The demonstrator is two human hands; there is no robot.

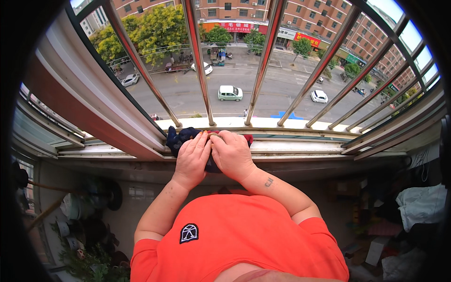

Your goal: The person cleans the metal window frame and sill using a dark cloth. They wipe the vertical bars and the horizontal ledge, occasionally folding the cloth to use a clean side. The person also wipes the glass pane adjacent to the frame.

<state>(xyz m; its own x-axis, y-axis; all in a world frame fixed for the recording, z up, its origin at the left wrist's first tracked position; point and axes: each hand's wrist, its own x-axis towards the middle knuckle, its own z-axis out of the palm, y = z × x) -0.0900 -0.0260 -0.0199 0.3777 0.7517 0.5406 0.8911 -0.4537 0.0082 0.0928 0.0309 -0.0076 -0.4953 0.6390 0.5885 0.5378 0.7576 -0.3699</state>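
A bunched dark navy cloth with a red part lies over the window sill track and hangs down on my side. My left hand rests on its left half, fingers pointing forward and close together. Beside it, my right hand curls over the cloth's right half, with red fabric showing past the knuckles. The fingertips of both hands nearly meet at a small brownish patch, which they partly cover. Both palms are hidden.
Upright metal bars stand just beyond the sill, with a street far below. A sliding window frame slants at left. Leafy plants are low left; a pale cloth and various goods are at right.
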